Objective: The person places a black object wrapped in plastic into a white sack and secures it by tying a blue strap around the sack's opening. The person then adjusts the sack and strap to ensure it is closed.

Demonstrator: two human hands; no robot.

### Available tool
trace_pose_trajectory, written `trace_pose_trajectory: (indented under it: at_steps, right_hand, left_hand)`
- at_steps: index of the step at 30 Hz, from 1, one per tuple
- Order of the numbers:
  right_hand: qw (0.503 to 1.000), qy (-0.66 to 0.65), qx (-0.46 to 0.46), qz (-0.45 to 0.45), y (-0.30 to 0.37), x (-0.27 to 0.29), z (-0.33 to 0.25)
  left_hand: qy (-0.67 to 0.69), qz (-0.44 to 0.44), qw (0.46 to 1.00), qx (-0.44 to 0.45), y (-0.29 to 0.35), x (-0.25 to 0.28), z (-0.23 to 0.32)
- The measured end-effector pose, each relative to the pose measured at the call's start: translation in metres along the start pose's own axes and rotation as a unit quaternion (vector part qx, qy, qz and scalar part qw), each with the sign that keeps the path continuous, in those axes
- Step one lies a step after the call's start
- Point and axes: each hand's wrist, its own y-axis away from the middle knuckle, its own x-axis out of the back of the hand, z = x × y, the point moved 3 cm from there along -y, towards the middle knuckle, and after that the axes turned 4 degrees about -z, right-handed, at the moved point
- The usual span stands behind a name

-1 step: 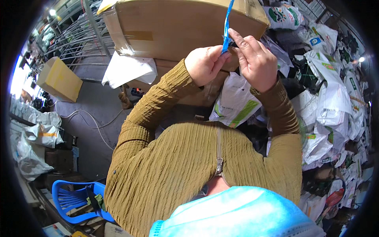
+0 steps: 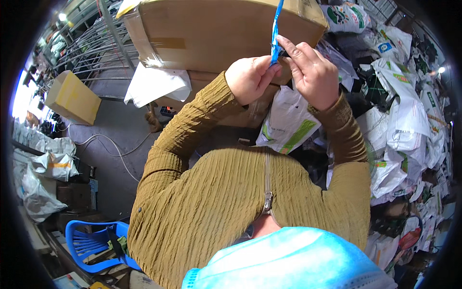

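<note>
Near the top centre, a narrow blue plastic strip [image 2: 275, 41] runs upward out of the picture. Its lower end is pinched between the thumb and fingers of my left hand [image 2: 248, 79]. My right hand [image 2: 315, 72] comes in from the right, its fingers bent and the index fingertip against the strip's side. A small dark thing [image 2: 283, 54] shows between the fingers of that hand, too small to name. Behind both hands stands a large brown cardboard box [image 2: 207, 38] with clear tape on its corner.
A white sheet [image 2: 159, 85] hangs by the box's lower left. White printed sacks [image 2: 404, 115] are heaped on the right, with one sack [image 2: 288, 120] below my hands. Left are a smaller carton [image 2: 74, 98], a cable [image 2: 118, 149] on the floor and a blue plastic chair [image 2: 91, 243].
</note>
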Motion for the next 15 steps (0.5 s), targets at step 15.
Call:
trace_pose_trajectory:
  at_steps: [15]
  right_hand:
    - [0.938, -0.271, -0.213, 0.045, 0.064, -0.056, 0.08]
  left_hand:
    - [-0.066, 0.079, 0.99, 0.097, 0.051, -0.013, -0.043]
